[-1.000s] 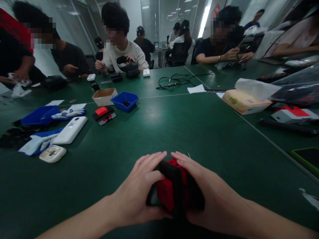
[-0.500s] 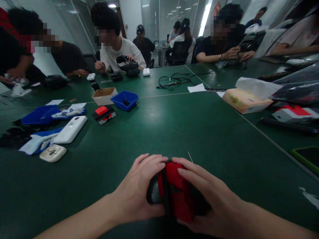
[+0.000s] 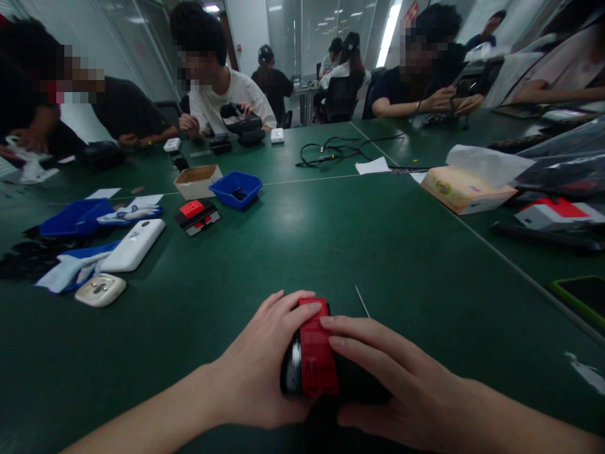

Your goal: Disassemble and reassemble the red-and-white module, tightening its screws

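Both my hands wrap a red and black device (image 3: 316, 356) low in the middle of the green table (image 3: 331, 246). My left hand (image 3: 258, 372) curls round its left side, fingertips on the red top. From the right, my right hand (image 3: 392, 378) covers the black part, fingers laid over it and thumb underneath. A thin pin (image 3: 362, 301) lies on the table just beyond my right fingers.
To the left lie a white case (image 3: 133, 244), a beige round part (image 3: 100, 290), blue-white gloves (image 3: 70, 270) and blue trays (image 3: 236, 188). A second red-black device (image 3: 197, 216) and cardboard box (image 3: 197, 181) sit farther back. A tissue box (image 3: 460, 189) is right. Other people sit around the table.
The device has been turned in my hands: the red face rolled over and now shows as a narrower red band with a silvery edge on its left. Both hands kept their grip.
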{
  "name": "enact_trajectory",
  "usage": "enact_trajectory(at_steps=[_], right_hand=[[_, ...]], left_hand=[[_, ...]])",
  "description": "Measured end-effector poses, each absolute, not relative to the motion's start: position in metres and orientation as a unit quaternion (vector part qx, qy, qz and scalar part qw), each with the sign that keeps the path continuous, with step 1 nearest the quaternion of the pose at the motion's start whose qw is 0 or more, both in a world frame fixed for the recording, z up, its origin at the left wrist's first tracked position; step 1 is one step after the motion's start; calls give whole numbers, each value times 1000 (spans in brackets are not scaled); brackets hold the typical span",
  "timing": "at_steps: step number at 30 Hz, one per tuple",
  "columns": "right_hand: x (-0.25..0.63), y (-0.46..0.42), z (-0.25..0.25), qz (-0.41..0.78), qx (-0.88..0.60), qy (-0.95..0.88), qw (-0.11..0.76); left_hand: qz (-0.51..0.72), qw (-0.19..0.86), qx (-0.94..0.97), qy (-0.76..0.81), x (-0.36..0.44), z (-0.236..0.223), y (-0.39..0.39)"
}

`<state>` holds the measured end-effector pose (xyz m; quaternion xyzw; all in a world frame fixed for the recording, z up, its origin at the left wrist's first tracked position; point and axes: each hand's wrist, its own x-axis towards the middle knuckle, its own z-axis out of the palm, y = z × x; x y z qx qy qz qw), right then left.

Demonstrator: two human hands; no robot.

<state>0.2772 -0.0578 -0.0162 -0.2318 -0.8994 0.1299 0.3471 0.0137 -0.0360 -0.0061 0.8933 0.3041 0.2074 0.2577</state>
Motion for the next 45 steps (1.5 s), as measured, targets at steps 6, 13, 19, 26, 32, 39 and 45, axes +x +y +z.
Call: enact_trajectory(at_steps=[6,13,19,26,32,39,45], right_hand=[[282,-52,-16,119,-245,-902,334],[291,-47,-15,103,-245,-906,330],[290,-48,-12,101,-236,-908,331],[288,-47,-11,108,-233,-909,327],[289,-45,-12,117,-233,-909,327],[289,-46,-12,116,-236,-909,323],[288,-46,-10,104,-236,-912,320]], left_hand=[[105,255,915,295,-20,9,-7],[60,231,911,335,-31,17,13],[65,219,915,333,-27,14,10],[109,128,937,305,-23,5,6],[118,107,927,341,-26,-1,8],[123,130,918,355,-24,4,8],[129,166,907,364,-19,4,3]])
